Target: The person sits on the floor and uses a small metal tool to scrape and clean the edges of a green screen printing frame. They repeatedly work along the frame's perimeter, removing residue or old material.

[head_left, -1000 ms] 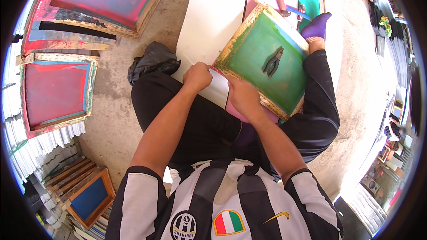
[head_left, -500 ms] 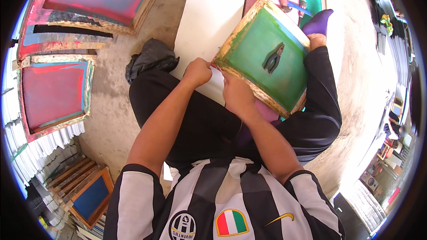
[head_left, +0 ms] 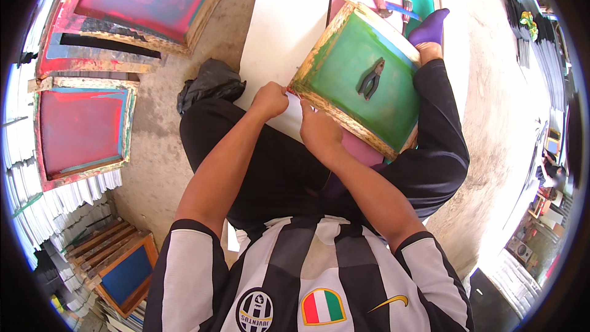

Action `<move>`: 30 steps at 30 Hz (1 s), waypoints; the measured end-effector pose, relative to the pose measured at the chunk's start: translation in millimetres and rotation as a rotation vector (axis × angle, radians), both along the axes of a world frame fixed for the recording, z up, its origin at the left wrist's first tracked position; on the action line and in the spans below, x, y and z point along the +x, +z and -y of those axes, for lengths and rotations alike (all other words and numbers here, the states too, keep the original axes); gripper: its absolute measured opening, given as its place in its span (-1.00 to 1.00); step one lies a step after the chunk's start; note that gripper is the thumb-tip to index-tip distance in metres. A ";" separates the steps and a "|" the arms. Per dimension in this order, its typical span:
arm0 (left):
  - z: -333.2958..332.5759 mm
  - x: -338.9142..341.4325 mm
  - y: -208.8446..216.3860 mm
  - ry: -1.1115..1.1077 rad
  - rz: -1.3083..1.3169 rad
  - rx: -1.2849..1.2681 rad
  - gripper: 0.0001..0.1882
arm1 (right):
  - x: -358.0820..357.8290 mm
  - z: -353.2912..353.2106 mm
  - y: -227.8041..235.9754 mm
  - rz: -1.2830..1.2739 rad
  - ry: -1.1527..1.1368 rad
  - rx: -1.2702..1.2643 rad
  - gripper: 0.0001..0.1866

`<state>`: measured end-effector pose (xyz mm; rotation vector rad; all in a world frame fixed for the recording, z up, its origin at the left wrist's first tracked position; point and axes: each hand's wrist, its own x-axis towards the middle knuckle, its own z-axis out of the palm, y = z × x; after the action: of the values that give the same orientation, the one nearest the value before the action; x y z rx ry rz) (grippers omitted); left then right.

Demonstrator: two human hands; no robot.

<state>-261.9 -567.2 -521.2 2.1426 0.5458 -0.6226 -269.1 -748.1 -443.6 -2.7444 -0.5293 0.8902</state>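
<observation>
Sitting on bare concrete floor, red-meshed frames at left of frame. Green screen frame centre-top on my lap, pliers lying on its mesh. Left hand and right hand both pinch its near corner; fingertips hidden. White board under it, cut off at top.

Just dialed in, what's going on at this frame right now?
A person sits on the concrete floor with a green-meshed wooden screen frame resting across their legs. Both hands, left hand and right hand, work at the frame's near edge. A pair of pliers lies on the mesh. Red-meshed frames lie to the left.
</observation>
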 end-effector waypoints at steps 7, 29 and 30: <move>-3.4 -2.7 -0.7 0.002 0.033 0.015 -0.70 | -2.6 -4.9 4.1 0.021 -0.055 0.075 -0.59; -6.8 -8.7 -30.5 0.129 0.042 -0.140 -0.68 | -7.2 34.7 -82.2 -0.634 -0.766 0.942 -0.58; -7.1 -8.1 -31.9 0.140 0.036 -0.143 -0.67 | -3.4 33.3 -67.9 -0.847 -0.901 0.942 -0.57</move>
<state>-270.0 -560.1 -553.0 1.9589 0.6077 -0.5284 -272.5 -781.3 -511.5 -1.3044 0.3657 1.0225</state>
